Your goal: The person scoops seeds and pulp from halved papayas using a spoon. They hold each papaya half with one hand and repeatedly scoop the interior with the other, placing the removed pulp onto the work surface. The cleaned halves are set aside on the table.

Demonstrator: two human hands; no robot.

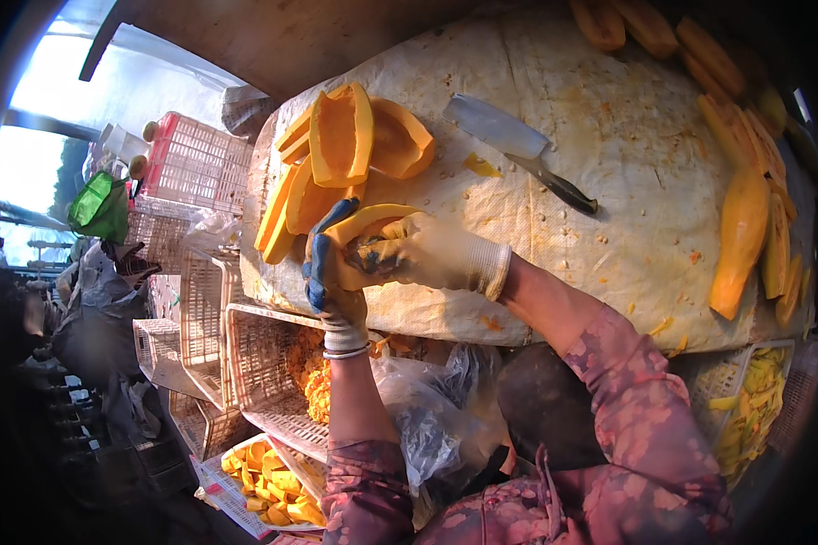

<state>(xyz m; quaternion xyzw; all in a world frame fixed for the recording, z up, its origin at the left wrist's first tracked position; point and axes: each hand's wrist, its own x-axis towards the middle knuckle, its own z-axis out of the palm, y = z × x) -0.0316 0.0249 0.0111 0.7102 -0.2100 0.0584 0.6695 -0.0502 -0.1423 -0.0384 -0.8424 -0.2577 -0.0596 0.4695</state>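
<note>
A halved piece of peeled orange squash (pixel 362 221) is gripped at its left side by my left hand (pixel 327 262), in a work glove with blue-coated fingers. My right hand (pixel 416 252), also gloved and blurred, presses curled fingers into the hollow of that piece. Whether a small tool is inside those fingers is hidden. Just beyond both hands lies a heap of hollowed squash halves (pixel 341 139). To the right of the heap rests a cleaver (pixel 501 128) with a dark handle, its blade pointing up and left. A small squash scrap (pixel 481 165) lies beside it.
A stained woven-sack cover (pixel 620 225) spreads over the work surface, dotted with seeds. Uncut and halved squash (pixel 741 238) line the right edge. Below stand a plastic crate with pulp (pixel 266 368), a crate of squash chunks (pixel 273 484) and a crate of peelings (pixel 756 395).
</note>
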